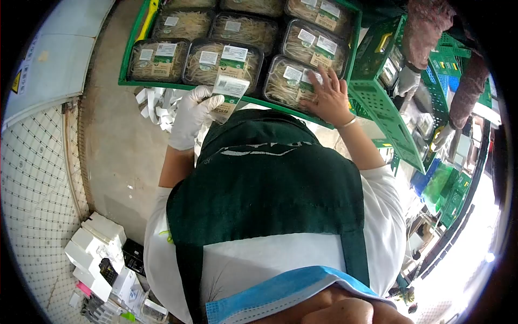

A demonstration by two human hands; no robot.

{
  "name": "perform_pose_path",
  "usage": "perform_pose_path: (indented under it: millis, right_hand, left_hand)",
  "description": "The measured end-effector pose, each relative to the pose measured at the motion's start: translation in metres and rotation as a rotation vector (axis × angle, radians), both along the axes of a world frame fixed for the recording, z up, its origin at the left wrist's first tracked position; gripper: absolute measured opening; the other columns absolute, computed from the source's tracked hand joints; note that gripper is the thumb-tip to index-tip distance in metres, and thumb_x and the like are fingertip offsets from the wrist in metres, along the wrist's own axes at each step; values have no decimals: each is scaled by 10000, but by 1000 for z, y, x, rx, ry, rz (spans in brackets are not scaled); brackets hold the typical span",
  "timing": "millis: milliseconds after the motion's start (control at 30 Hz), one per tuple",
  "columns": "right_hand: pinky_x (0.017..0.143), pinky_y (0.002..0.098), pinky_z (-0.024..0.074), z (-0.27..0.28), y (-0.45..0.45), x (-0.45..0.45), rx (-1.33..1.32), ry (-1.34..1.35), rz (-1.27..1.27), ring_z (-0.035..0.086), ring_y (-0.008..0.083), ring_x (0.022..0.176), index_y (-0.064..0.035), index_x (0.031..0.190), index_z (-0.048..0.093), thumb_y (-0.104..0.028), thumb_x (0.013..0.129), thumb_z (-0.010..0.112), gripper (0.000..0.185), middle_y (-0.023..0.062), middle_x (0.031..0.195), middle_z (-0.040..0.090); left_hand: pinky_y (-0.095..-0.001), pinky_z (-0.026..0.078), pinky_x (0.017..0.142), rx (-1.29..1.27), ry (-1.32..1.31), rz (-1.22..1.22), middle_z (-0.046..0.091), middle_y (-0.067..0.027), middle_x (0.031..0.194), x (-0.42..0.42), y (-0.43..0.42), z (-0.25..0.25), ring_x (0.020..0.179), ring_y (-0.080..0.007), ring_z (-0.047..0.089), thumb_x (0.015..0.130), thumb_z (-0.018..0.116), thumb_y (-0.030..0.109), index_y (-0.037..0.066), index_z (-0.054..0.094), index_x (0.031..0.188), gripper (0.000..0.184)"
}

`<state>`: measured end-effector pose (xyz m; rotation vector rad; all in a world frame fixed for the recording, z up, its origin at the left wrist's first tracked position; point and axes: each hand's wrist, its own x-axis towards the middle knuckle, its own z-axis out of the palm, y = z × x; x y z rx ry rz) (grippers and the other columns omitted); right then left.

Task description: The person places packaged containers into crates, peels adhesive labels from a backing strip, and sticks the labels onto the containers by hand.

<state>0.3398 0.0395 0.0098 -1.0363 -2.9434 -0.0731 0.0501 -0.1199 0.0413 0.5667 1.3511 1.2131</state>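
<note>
My left hand (190, 117) wears a white glove and is closed on a small stack of printed labels (232, 87), in front of the green crate's near edge. My bare right hand (330, 101) lies with fingers spread on the front right plastic-wrapped tray of sprouts (280, 81), touching its label. The green crate (183, 85) holds several such black trays of pale, thin strands, which look like bean sprouts. The front middle tray (197, 62) and front left tray (141, 67) each bear a white sticker and a green-and-brown label.
White paper strips (156, 110) hang below the crate's near left side. At right, a co-worker's gloved hands (408, 82) are over another green crate (391, 121) with packs in it. White boxes (97, 245) stand at the lower left.
</note>
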Motion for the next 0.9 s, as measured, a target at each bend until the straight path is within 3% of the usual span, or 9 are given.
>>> perform_pose_path:
  millis: [167, 267, 433, 567, 600, 700, 767, 833, 900]
  right_hand:
    - [884, 421, 301, 4, 14, 22, -16, -71, 17, 351, 265, 1121, -196, 1243, 393, -557, 676, 557, 692, 72, 1228, 376]
    - [861, 399, 319, -1, 14, 6, -51, -25, 49, 397, 253, 1042, -222, 1248, 385, -559, 668, 566, 695, 65, 1139, 416]
    - [828, 375, 337, 6, 18, -16, -190, -102, -32, 421, 251, 978, -255, 1279, 341, -571, 643, 582, 750, 62, 1090, 423]
    - [863, 398, 331, -2, 42, 1, -109, -17, -63, 410, 249, 1019, -229, 1240, 395, -488, 665, 626, 672, 73, 1113, 425]
    - [889, 414, 317, 18, 53, 1, -91, 9, -144, 404, 257, 1039, -198, 1217, 418, -459, 676, 638, 640, 85, 1155, 414]
    - [935, 468, 260, 9, 91, 4, 91, 9, -183, 299, 284, 1182, -180, 1262, 361, -567, 661, 592, 750, 88, 1289, 329]
    - [955, 480, 229, 0, 101, -3, 112, -232, -204, 223, 288, 1242, -197, 1300, 304, -635, 649, 545, 820, 84, 1339, 274]
    - [958, 489, 225, -5, 106, -4, 55, -311, -228, 200, 284, 1258, -221, 1326, 250, -659, 651, 517, 847, 73, 1372, 223]
    - [963, 485, 231, -3, 113, 4, -3, -374, -151, 198, 280, 1259, -256, 1341, 202, -650, 658, 519, 850, 59, 1386, 194]
  left_hand:
    - [-246, 461, 735, 83, -90, -2, 601, -59, 877, -8, -4, -7, 779, -105, 569, 732, 564, 22, -13, 557, 974, 245]
    - [-226, 424, 786, 127, -177, 5, 584, -62, 945, 6, 6, 18, 856, -102, 545, 766, 544, 53, -24, 515, 1066, 311]
    - [-225, 422, 761, 116, -52, -73, 585, -55, 928, -6, 1, -4, 829, -89, 534, 777, 549, 62, -23, 526, 1038, 275]
    - [-230, 429, 754, 102, -111, -39, 590, -48, 903, -10, 5, -11, 803, -90, 539, 778, 571, 89, -7, 543, 1009, 252]
    - [-233, 430, 761, 57, -130, -40, 596, -45, 890, -12, 2, -15, 796, -94, 544, 776, 574, 80, -7, 555, 992, 234]
    - [-238, 431, 773, 29, -152, -53, 606, -47, 882, -12, 1, -15, 794, -102, 553, 772, 579, 56, -8, 577, 957, 196]
    - [-244, 432, 785, 86, -165, -57, 615, -57, 889, -10, 6, -13, 804, -109, 562, 766, 582, 22, -11, 599, 921, 159]
    - [-236, 434, 773, 66, -200, -53, 613, -60, 901, -13, 5, -12, 816, -104, 559, 764, 588, 21, -12, 589, 938, 177]
    - [-226, 435, 764, 56, -69, -51, 608, -62, 916, -20, 1, -17, 826, -96, 554, 762, 589, 15, -14, 568, 977, 218]
